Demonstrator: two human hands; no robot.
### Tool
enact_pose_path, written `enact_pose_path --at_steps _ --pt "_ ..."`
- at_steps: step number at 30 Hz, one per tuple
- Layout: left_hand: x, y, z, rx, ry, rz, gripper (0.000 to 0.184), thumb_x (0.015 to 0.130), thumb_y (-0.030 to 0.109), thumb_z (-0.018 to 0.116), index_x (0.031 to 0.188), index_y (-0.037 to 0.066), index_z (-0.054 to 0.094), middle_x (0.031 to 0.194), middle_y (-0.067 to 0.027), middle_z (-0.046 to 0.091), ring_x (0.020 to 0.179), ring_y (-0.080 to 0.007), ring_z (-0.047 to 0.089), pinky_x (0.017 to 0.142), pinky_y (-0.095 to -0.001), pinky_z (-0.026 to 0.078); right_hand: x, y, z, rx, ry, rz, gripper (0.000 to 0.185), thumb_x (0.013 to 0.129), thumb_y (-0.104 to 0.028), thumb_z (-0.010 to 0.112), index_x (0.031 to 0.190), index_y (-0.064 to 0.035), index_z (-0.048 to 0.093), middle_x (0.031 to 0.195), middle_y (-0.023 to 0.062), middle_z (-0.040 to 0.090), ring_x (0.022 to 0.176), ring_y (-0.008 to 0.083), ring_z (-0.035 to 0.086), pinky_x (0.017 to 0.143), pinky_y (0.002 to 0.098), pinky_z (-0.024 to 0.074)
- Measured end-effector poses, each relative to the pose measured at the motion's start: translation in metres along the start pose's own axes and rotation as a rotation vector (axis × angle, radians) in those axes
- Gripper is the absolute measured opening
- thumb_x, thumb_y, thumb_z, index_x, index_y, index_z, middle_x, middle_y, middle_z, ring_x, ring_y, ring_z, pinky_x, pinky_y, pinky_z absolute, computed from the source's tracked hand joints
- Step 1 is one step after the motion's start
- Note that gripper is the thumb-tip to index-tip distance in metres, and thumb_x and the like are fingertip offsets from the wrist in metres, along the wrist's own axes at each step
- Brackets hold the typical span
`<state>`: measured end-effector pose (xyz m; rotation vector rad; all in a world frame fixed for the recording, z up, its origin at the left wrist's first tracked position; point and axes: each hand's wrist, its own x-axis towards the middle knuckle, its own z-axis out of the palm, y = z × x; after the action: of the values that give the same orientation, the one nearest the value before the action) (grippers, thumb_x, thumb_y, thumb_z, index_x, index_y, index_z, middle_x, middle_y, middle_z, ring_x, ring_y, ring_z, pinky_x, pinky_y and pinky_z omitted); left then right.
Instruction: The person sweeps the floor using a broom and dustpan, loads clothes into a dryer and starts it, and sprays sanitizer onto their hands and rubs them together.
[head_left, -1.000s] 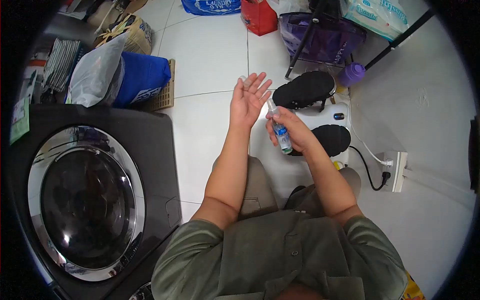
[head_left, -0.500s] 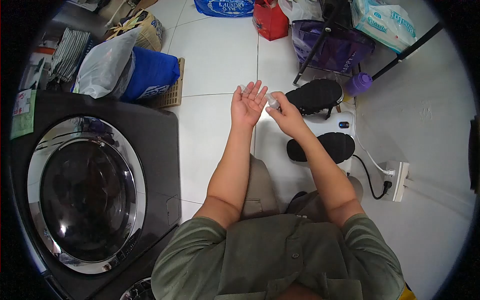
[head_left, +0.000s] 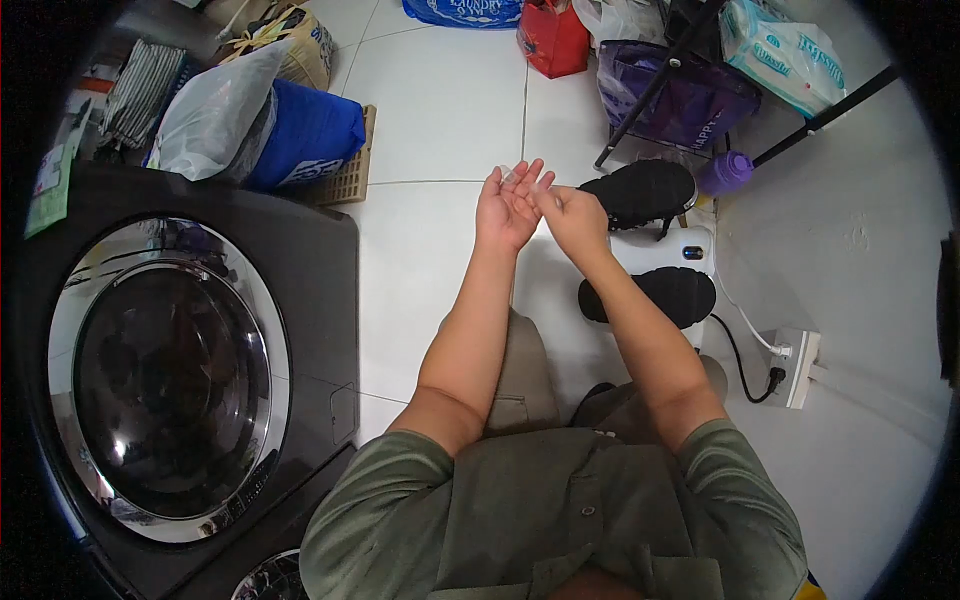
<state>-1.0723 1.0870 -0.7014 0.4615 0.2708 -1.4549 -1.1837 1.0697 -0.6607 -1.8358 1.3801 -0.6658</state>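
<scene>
My left hand is palm up in front of me, its fingers partly spread. A small clear cap shows between its thumb and index finger. Right beside it, my right hand is closed with its back toward the camera, thumb and fingertips close over the left palm. The small clear spray bottle that it held in the earlier views is now hidden behind the hand. Just right of my right hand are two black shoe-like items, one above the other, by a white device.
A dark front-loading washer fills the left side, with blue and white bags behind it. Purple and red bags, a black-legged stand and a purple-lidded bottle stand ahead. A power outlet is at the right wall.
My right hand has turned over and moved up to the left hand, so the spray bottle, plainly visible a second ago, is out of sight. The view has shifted slightly.
</scene>
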Motion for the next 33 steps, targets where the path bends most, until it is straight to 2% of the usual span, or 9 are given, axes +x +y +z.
enact_pose_path --at_steps 2,5,9,11,14,18,20,26,33 --pt "0.000 0.002 0.001 0.062 0.015 0.001 0.035 0.087 0.033 0.032 0.099 0.002 0.043 0.110 -0.0175 0.050 0.106 -0.0368 0.044 0.089 -0.0461 0.035 -0.009 -0.004 -0.004 -0.021 -0.186 -0.168 0.038 0.073 -0.041 0.047 0.069 -0.0064 0.062 0.057 0.0161 0.055 0.056 0.0316 0.056 0.052 0.0399 0.0414" --pt "0.000 0.002 0.000 0.124 0.042 -0.002 0.035 0.087 0.034 0.031 0.098 0.003 0.045 0.110 -0.0152 0.051 0.106 -0.0347 0.045 0.087 -0.0445 0.037 -0.013 0.003 0.005 -0.029 -0.162 -0.237 0.035 0.072 -0.039 0.049 0.069 -0.0068 0.062 0.055 0.0152 0.054 0.053 0.0310 0.055 0.050 0.0393 0.0413" --pt "0.003 0.004 -0.002 0.130 0.038 -0.009 0.035 0.087 0.035 0.031 0.096 0.004 0.047 0.109 -0.0140 0.052 0.106 -0.0334 0.046 0.086 -0.0451 0.037 -0.019 -0.008 -0.004 -0.014 -0.227 -0.161 0.033 0.071 -0.038 0.051 0.068 -0.0071 0.062 0.055 0.0151 0.054 0.053 0.0309 0.055 0.051 0.0392 0.0420" --pt "0.002 0.005 -0.002 0.139 0.031 -0.014 0.036 0.087 0.036 0.033 0.097 0.005 0.047 0.110 -0.0135 0.052 0.104 -0.0319 0.048 0.085 -0.0429 0.038 -0.028 -0.004 0.003 0.007 -0.240 -0.423 0.032 0.071 -0.036 0.052 0.068 -0.0066 0.062 0.055 0.0154 0.054 0.054 0.0309 0.055 0.051 0.0389 0.0426" --pt "0.002 0.004 -0.002 0.138 0.022 -0.016 0.037 0.086 0.037 0.034 0.098 0.005 0.046 0.110 -0.0130 0.052 0.102 -0.0304 0.049 0.084 -0.0406 0.039 -0.024 -0.002 -0.003 0.109 -0.179 -0.384 0.030 0.074 -0.030 0.050 0.069 -0.0022 0.061 0.055 0.0163 0.052 0.048 0.0287 0.051 0.047 0.0354 0.0380" --pt "0.002 0.005 0.000 0.135 0.026 -0.026 0.036 0.086 0.037 0.034 0.097 0.005 0.046 0.110 -0.0132 0.052 0.104 -0.0305 0.048 0.086 -0.0408 0.038 -0.020 -0.004 -0.011 0.005 -0.236 -0.390 0.031 0.075 -0.029 0.050 0.066 -0.0010 0.059 0.053 0.0166 0.051 0.046 0.0286 0.050 0.045 0.0354 0.0370" --pt "0.002 0.003 0.003 0.130 0.027 -0.034 0.036 0.086 0.037 0.034 0.097 0.005 0.046 0.110 -0.0132 0.052 0.104 -0.0309 0.047 0.087 -0.0411 0.036 -0.013 0.003 -0.011 0.020 -0.177 -0.242 0.035 0.074 -0.038 0.050 0.071 -0.0053 0.063 0.057 0.0178 0.054 0.055 0.0317 0.055 0.052 0.0396 0.0420" --pt "0.003 0.000 0.004 0.111 0.029 -0.045 0.037 0.087 0.036 0.033 0.102 0.004 0.043 0.111 -0.0135 0.050 0.105 -0.0324 0.046 0.088 -0.0418 0.034 -0.006 -0.001 -0.018 0.077 -0.226 -0.053 0.035 0.073 -0.036 0.049 0.069 -0.0034 0.061 0.057 0.0189 0.053 0.054 0.0335 0.054 0.051 0.0396 0.0416" --pt "0.007 -0.002 0.003 0.094 0.028 -0.040 0.036 0.087 0.032 0.035 0.107 0.003 0.039 0.116 -0.0168 0.045 0.109 -0.0370 0.041 0.091 -0.0460 0.031 -0.003 0.019 -0.005 0.183 -0.197 -0.119 0.032 0.072 -0.035 0.050 0.074 -0.0061 0.064 0.059 0.0187 0.054 0.055 0.0329 0.055 0.052 0.0390 0.0417"
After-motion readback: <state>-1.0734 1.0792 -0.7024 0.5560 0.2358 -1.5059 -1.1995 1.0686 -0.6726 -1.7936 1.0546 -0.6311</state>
